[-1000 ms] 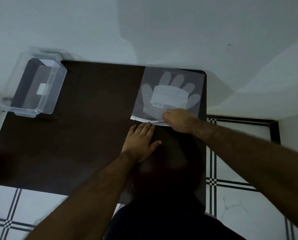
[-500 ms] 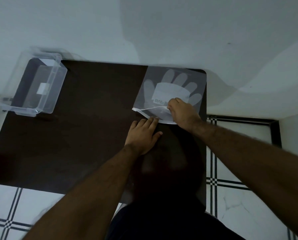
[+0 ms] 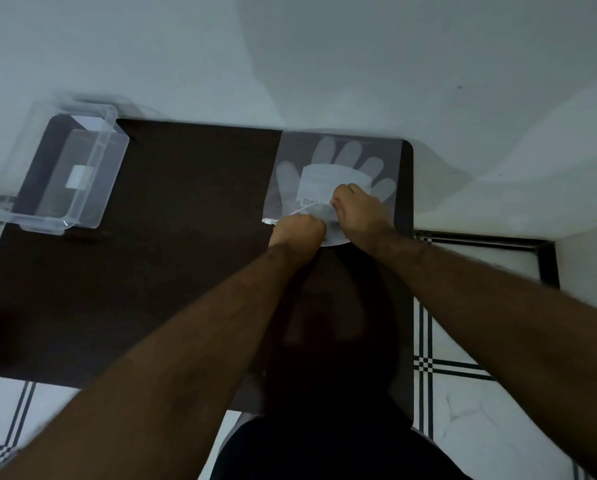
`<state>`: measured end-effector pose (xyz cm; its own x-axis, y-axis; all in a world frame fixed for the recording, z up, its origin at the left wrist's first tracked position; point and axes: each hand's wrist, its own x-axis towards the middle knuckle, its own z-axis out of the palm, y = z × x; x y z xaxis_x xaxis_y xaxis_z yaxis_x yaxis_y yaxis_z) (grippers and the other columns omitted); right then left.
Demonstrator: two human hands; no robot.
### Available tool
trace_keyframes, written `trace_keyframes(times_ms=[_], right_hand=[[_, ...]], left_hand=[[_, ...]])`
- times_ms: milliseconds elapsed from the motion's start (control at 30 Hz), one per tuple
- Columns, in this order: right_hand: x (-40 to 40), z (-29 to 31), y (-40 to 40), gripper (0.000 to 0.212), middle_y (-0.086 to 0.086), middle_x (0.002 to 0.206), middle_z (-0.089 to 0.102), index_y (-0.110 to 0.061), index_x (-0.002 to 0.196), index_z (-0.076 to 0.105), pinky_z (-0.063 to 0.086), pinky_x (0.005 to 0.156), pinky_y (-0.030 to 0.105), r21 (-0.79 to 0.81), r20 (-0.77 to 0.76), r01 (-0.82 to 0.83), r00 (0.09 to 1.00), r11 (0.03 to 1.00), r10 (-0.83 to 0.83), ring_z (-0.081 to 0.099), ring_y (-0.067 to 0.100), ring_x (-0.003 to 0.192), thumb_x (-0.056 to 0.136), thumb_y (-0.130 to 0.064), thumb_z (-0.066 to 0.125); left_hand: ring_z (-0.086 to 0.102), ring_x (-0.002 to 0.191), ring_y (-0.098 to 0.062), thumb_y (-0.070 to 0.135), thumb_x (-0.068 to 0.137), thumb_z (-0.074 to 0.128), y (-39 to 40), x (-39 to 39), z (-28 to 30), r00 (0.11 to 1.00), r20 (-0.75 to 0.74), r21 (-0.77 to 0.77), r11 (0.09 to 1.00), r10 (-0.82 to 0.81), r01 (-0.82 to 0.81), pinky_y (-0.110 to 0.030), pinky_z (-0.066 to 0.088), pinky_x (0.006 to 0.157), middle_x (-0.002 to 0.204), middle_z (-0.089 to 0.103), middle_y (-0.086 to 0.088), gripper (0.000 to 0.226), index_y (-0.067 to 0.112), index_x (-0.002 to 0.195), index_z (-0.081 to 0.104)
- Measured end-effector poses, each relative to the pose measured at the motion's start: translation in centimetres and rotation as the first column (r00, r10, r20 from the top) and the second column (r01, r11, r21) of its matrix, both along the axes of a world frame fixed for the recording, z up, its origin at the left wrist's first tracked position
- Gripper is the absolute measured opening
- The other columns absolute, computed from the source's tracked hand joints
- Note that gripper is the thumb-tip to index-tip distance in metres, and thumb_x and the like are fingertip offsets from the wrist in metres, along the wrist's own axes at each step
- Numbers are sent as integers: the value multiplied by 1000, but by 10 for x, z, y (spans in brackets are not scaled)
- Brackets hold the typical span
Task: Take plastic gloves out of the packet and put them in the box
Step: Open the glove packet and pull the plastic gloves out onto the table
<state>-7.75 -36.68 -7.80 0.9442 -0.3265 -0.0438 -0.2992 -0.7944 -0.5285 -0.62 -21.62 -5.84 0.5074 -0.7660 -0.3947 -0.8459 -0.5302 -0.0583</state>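
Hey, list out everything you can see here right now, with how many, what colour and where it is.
table: one, dark brown, set against the wall, fills the middle of the view
box: one, clear plastic, no lid on it, far left corner of the table, a white label showing through its base
packet: one, translucent with a glove shape and a white label showing, far right corner of the table, near edge lifted open
wall: one, pale, behind the table
floor: white tiles with black line pattern, right of and nearer than the table
left hand: one, closed on the packet's near edge
right hand: one, pinching the packet's upper flap
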Motion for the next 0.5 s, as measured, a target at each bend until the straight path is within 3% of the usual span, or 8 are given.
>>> trace_keyframes(times_ms=[167, 367, 500], right_hand=[[4, -1, -2, 19, 8, 94, 57, -9, 101, 58, 35, 65, 35, 26, -9, -9, 1000, 1000, 10, 54, 25, 74, 109, -22, 47], [5, -5, -2, 20, 2, 93, 55, -13, 102, 58, 51, 66, 39, 8, -17, -15, 1000, 1000, 15, 57, 22, 75, 109, -27, 45], [1, -4, -2, 21, 1, 94, 55, -13, 103, 58, 53, 69, 41, 17, -15, -37, 999, 999, 37, 56, 20, 77, 109, -28, 46]], left_hand=[[71, 105, -26, 20, 108, 53, -8, 4, 3, 998, 18, 18, 998, -56, 56, -40, 56, 86, 114, 75, -6, 22, 17, 114, 74], [73, 101, -25, 21, 109, 53, -4, 4, -2, 982, 80, 27, 985, -172, 170, -40, 56, 82, 111, 75, -4, 22, 18, 113, 74], [73, 97, -26, 22, 109, 52, -2, 5, -8, 981, 77, -34, 983, -176, 179, -42, 57, 80, 110, 75, -5, 21, 17, 114, 72]])
